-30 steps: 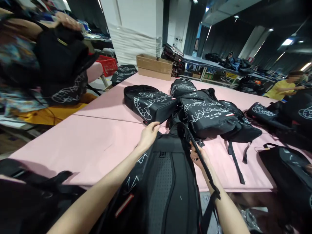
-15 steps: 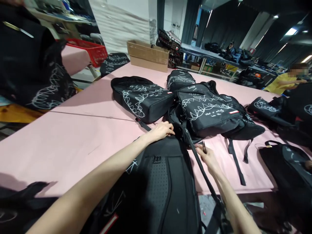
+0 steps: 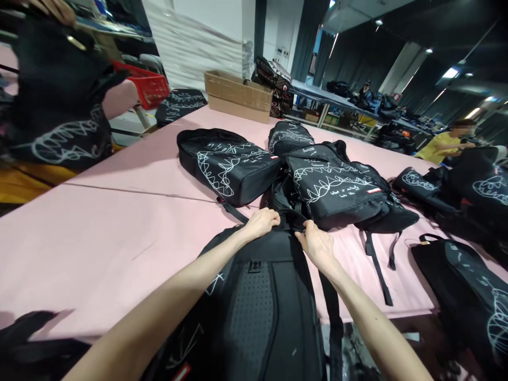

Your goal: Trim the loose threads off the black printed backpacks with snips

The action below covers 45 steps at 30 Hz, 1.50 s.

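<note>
A black backpack (image 3: 291, 301) lies in front of me with its padded, perforated back panel facing up. White scribbles and a red-and-white label show along its left side. At its top edge, my left hand (image 3: 264, 222) is closed on the fabric. My right hand (image 3: 317, 242) pinches the top right corner of the same bag, close to a small metallic bit between its fingertips that is too small to make out. A black shoulder strap (image 3: 332, 304) hangs down on the bag's right side.
Several printed black backpacks, such as one with white lettering (image 3: 333, 182), lie on the pink table (image 3: 99, 248) beyond my hands. A cardboard box (image 3: 238, 98) and a red basket (image 3: 148, 87) stand farther back. A co-worker's hand (image 3: 55, 9) holds a bag at left; a person in yellow (image 3: 438, 147) sits right.
My right hand has moved left and up to the backpack's top corner; the slim dark tool seen in it before no longer shows. The strap has dropped lower. My left hand stays on the top edge.
</note>
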{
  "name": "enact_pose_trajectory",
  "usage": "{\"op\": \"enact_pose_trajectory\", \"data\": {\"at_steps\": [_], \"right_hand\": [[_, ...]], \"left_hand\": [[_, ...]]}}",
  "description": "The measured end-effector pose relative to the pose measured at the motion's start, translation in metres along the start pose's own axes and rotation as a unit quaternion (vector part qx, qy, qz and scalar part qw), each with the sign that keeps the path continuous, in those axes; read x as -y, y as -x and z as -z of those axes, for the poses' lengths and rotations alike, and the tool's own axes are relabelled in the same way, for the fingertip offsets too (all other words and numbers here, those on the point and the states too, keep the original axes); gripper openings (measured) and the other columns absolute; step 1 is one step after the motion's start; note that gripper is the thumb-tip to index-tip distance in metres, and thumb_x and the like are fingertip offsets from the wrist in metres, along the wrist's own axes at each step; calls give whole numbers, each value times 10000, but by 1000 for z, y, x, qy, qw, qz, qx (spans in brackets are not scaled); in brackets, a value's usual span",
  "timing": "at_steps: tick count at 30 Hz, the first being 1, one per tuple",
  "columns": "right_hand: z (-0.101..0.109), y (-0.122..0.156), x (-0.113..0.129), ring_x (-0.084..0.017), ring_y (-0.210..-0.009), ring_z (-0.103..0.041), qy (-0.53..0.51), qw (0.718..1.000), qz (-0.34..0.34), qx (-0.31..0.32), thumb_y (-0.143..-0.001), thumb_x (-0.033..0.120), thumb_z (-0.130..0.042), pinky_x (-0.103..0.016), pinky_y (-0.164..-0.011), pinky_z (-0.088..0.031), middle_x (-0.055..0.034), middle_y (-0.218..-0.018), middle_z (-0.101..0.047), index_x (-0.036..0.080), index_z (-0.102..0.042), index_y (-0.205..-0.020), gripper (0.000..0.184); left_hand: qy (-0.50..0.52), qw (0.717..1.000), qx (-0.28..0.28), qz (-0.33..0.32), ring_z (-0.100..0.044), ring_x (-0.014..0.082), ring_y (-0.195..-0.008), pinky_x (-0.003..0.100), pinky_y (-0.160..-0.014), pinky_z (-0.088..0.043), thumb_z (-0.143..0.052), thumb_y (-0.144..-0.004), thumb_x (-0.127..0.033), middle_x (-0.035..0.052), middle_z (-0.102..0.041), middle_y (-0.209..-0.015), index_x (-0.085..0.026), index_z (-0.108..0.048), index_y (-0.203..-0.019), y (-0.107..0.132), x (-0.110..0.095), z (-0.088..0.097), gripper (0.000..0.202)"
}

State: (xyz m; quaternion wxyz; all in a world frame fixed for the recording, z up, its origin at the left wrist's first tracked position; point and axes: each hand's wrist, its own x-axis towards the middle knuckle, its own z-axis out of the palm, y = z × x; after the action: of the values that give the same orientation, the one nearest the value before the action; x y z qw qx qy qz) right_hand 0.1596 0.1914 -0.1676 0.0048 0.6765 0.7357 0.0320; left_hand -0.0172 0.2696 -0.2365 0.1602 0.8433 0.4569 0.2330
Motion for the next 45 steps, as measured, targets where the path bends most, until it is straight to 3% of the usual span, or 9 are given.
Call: {"op": "enact_pose_trajectory", "data": {"at_steps": [8,26,30,33,35,37,40,42,45], "right_hand": [[-5,-17,21,-203,-835,-656,7,998,46,41,-892,386,-444,-260,-652,-425,-97,-884,-690,195,-622,-975,274],[-1,-36,17,-210,-839,-646,-6,995,52,88,-845,341,-470,-254,-633,-395,-92,-887,-693,195,-668,-905,254],[-4,-28,12,-217,-825,-648,-10,997,51,64,-860,337,-463,-256,-618,-390,-77,-856,-692,202,-659,-889,239],[-5,-18,6,-195,-844,-636,-37,996,75,28,-879,371,-464,-247,-633,-396,-60,-910,-677,215,-606,-1006,245],[-6,-8,3,-188,-859,-621,-40,993,110,0,-867,412,-491,-243,-641,-402,-70,-966,-648,207,-564,-1079,304],[-7,5,0,-188,-841,-611,-23,988,151,-17,-845,436,-523,-243,-637,-406,-87,-1005,-616,200,-539,-1133,373],[-4,27,-10,-177,-799,-606,-7,984,172,-44,-876,307,-483,-246,-633,-406,-97,-1079,-582,229,-494,-1231,364],[0,39,-23,-177,-794,-606,-30,990,121,-71,-874,218,-448,-254,-633,-408,-106,-1171,-550,250,-460,-1280,408],[2,53,-52,-198,-796,-601,-153,986,-1,-71,-831,267,-507,-269,-631,-413,-103,-1175,-565,234,-510,-1239,409]], "left_hand": [[21,999,-11,40,-541,179,-788,279,-721,-388,-444,-820,-184,22,-620,-778,-183,-606,-726,1,-2,-4,188],[45,995,-39,74,-549,174,-822,277,-729,-419,-451,-815,-179,19,-635,-827,-192,-614,-740,0,-11,-3,180],[50,986,-77,140,-594,176,-809,277,-733,-443,-397,-856,-237,42,-659,-863,-173,-638,-807,-1,3,12,254],[24,973,-121,194,-564,261,-981,372,-816,-432,-380,-881,-338,119,-627,-1068,-144,-631,-987,-1,8,21,335],[6,979,-136,151,-490,279,-1115,411,-901,-393,-441,-865,-368,125,-540,-1239,-165,-554,-1162,-4,3,22,377],[5,993,-114,36,-425,246,-1194,405,-976,-344,-496,-848,-340,80,-499,-1306,-218,-498,-1236,-11,-7,19,407],[59,993,-36,-99,-431,201,-1191,363,-1009,-318,-500,-842,-292,27,-585,-1207,-243,-589,-1121,-27,-23,12,296],[132,986,16,-102,-526,185,-1066,309,-944,-372,-494,-828,-300,12,-652,-1063,-224,-652,-985,-35,-30,11,235],[252,962,103,-28,-585,155,-696,244,-676,-441,-508,-785,-411,-3,-652,-701,-167,-666,-702,-39,-34,11,302]]}}
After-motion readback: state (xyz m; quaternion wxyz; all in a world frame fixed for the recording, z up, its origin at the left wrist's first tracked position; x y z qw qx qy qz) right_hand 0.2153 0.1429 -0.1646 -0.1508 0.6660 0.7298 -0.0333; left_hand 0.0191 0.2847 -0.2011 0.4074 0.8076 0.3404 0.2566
